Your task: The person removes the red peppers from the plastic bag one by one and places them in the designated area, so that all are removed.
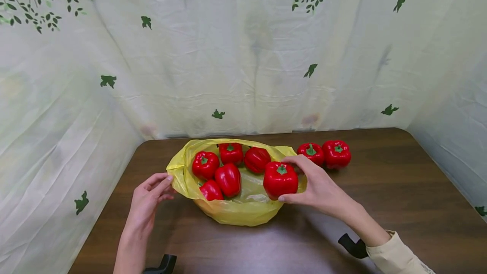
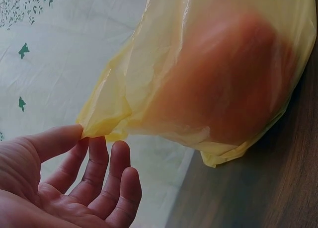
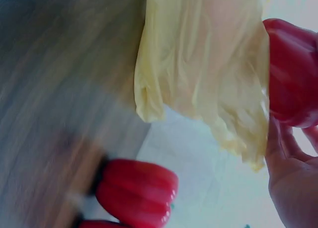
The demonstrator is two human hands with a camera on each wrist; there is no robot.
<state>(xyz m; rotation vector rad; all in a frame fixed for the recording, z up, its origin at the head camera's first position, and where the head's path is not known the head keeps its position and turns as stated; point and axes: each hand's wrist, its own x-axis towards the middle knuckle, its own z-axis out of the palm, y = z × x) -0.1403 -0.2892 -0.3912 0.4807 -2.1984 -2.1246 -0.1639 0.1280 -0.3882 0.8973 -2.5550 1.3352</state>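
Observation:
A yellow plastic bag (image 1: 243, 218) lies with its mouth wide on the table, several red bell peppers (image 1: 228, 179) inside. My left hand (image 1: 149, 193) pinches the bag's left rim between thumb and fingertips; in the left wrist view that hand (image 2: 94, 178) grips a gathered corner of the bag (image 2: 112, 109). Held between the thumb and fingers of my right hand (image 1: 319, 187) is another red bell pepper (image 1: 280, 180), stem up, over the right side of the bag's mouth. The right wrist view shows this pepper (image 3: 293, 71) partly cut off at the edge, beside the bag's wall (image 3: 208, 64).
Two more red bell peppers (image 1: 336, 154) sit side by side on the brown wooden table (image 1: 399, 181), right of the bag near the back edge. A pale curtain with green leaf prints (image 1: 243, 54) hangs behind and along both sides. Black straps (image 1: 353, 246) show near both wrists.

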